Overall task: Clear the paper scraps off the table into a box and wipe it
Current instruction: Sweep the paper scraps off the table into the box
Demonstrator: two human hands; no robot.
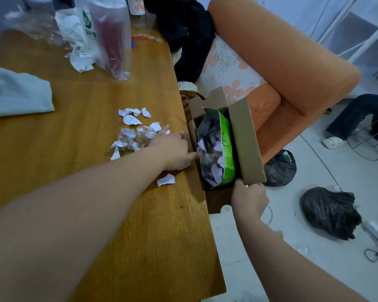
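Observation:
White crumpled paper scraps lie in a loose heap on the wooden table near its right edge, and one scrap lies apart, nearer to me. My left hand rests flat at the table's edge, fingers spread and reaching over toward the box, with scraps beside and under it. A brown cardboard box is held against the table edge, open, with a green tea bag and scraps inside. My right hand grips the box's near flap.
A folded white cloth lies at the table's left. Plastic bags and a bottle stand at the far end. An orange armchair stands behind the box. Black bags and cables lie on the floor; a person's legs at right.

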